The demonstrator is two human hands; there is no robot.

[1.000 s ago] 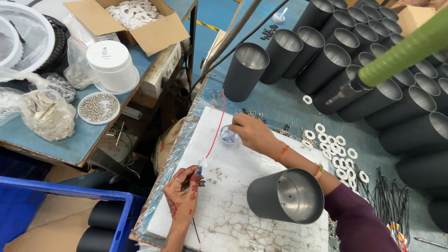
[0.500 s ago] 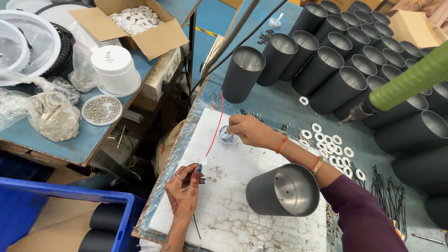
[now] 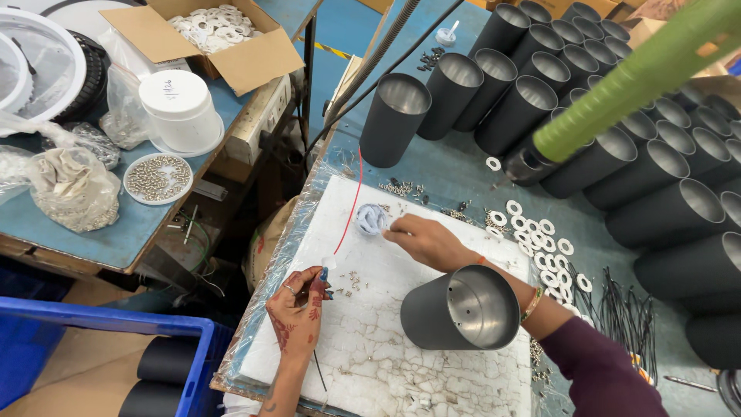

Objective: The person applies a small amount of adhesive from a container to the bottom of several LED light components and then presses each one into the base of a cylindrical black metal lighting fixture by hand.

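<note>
The dark cylindrical housing (image 3: 461, 306) lies on its side on the white foam pad (image 3: 432, 371), open mouth toward the camera, tucked against the person's right forearm. It looks like thin rigid metal, light for its bulk and apt to roll; the rim or the wall just inside the mouth seems the surest place to take hold. The right hand (image 3: 427, 241) reaches past it to a small whitish round part (image 3: 373, 218) near the pad's far edge, fingertips closed on its side; the part looks light and a little soft, though the view is too small to be sure. A thin red wire (image 3: 354, 193) runs from there up off the pad, limp and easily snagged. The left hand (image 3: 296, 316) pinches a slim blue-tipped tool (image 3: 323, 276) between thumb and fingers, with tiny loose screws (image 3: 353, 282) just beside it. Against the frame a second ago, both hands and the housing sit much as they did; only the head camera has shifted slightly.
</note>
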